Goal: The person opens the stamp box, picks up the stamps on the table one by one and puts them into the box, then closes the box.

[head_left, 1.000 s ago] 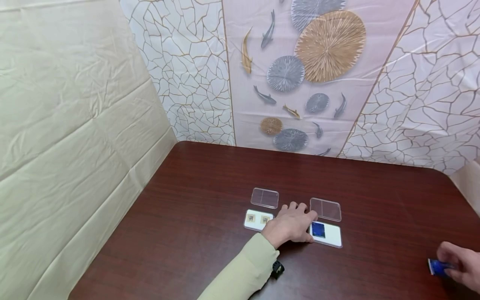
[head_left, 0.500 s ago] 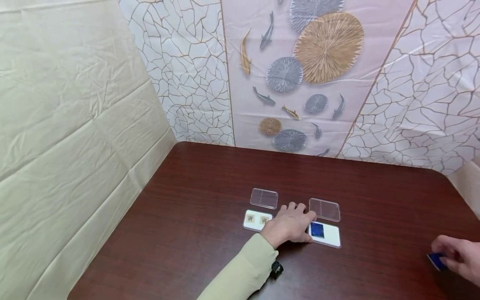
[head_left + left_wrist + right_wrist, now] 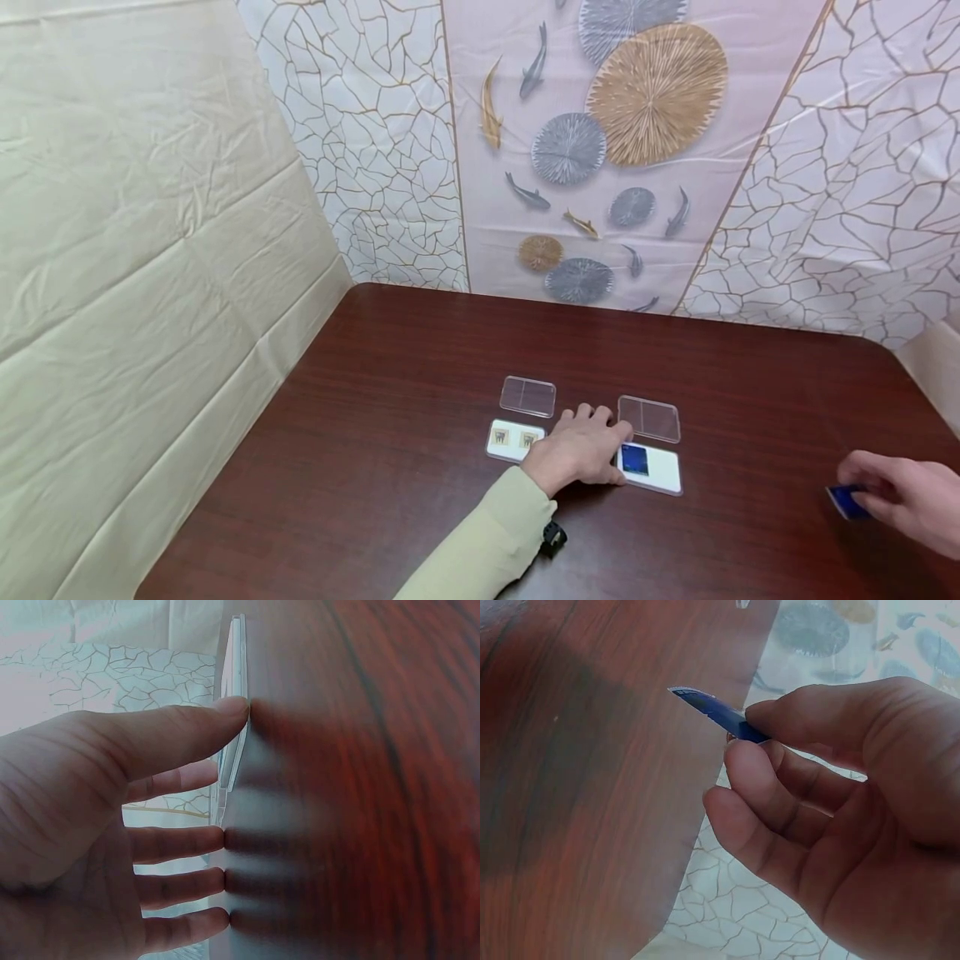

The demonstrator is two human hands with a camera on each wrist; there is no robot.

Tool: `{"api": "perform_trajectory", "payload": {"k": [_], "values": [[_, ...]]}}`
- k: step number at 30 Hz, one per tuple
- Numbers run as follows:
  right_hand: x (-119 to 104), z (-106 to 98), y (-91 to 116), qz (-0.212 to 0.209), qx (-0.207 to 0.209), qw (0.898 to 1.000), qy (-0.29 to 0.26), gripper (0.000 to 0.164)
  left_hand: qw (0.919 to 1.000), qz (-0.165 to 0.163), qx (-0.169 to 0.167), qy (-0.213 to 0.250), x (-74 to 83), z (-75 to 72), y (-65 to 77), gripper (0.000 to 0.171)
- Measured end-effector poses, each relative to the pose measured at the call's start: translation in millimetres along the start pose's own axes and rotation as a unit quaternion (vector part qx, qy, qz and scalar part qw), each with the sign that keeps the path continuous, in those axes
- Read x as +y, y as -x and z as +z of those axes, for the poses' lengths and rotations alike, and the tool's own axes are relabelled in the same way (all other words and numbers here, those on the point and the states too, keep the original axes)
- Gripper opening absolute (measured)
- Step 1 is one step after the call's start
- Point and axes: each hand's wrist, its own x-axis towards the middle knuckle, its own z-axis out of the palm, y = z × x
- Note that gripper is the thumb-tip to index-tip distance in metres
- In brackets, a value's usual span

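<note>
In the head view, my left hand (image 3: 577, 446) rests on the table with its fingers spread. Its thumb and index finger hold the left end of a flat white-bottomed plastic case (image 3: 666, 471), at its near and far edges. A dark blue stamp (image 3: 634, 460) lies in that case's left half. Off to the right, my right hand (image 3: 903, 500) pinches another small blue stamp (image 3: 846, 502) between thumb and fingertips, above the table. The right wrist view shows this held stamp (image 3: 712, 712) almost edge-on, with a pale jagged edge.
A second white-bottomed case (image 3: 513, 440) with two beige picture stamps lies left of my left hand. Two clear lids (image 3: 528, 397) (image 3: 649, 418) lie behind the cases. The dark red-brown table (image 3: 412, 358) meets patterned cloth (image 3: 397, 142) at the back.
My right hand has moved left and slightly up in the head view with the blue stamp, which has tilted. The left hand stays in place at the case.
</note>
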Motion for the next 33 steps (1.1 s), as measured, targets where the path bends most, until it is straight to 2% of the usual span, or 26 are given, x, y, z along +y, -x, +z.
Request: {"api": "perform_trajectory", "payload": {"k": [5,8,12,19,22,29,33], "values": [[-8.7,-6.0,-5.6,-0.021,0.004,1.0,-0.004,0.027,1.0,0.0,0.0,-0.002,-0.3,0.1,-0.2,0.048],[-13.7,-5.5,-6.8,-0.06,0.057,0.996,-0.015,0.033,1.0,-0.001,0.0,-0.005,-0.4,0.1,-0.1,0.048],[-19.5,-3.2,-7.9,-0.104,0.124,0.986,-0.033,0.04,1.0,-0.002,0.0,-0.006,-0.3,-0.1,-0.4,0.047],[-33.0,-3.6,-16.9,-0.134,0.154,0.977,-0.057,0.042,1.0,-0.003,-0.006,-0.007,-1.0,0.0,-0.8,0.049],[-39.0,-5.3,-21.4,-0.141,0.158,0.975,-0.064,0.042,1.0,-0.002,-0.006,-0.006,-1.5,-0.1,-1.2,0.048],[-51.8,-9.0,-30.6,-0.127,0.12,0.981,-0.08,0.036,1.0,-0.001,-0.005,-0.007,-1.6,-0.6,-1.7,0.049],[-58.9,-9.3,-35.3,-0.14,0.128,0.978,-0.084,0.037,1.0,-0.002,-0.004,-0.008,-1.3,-0.3,-1.5,0.05]]}}
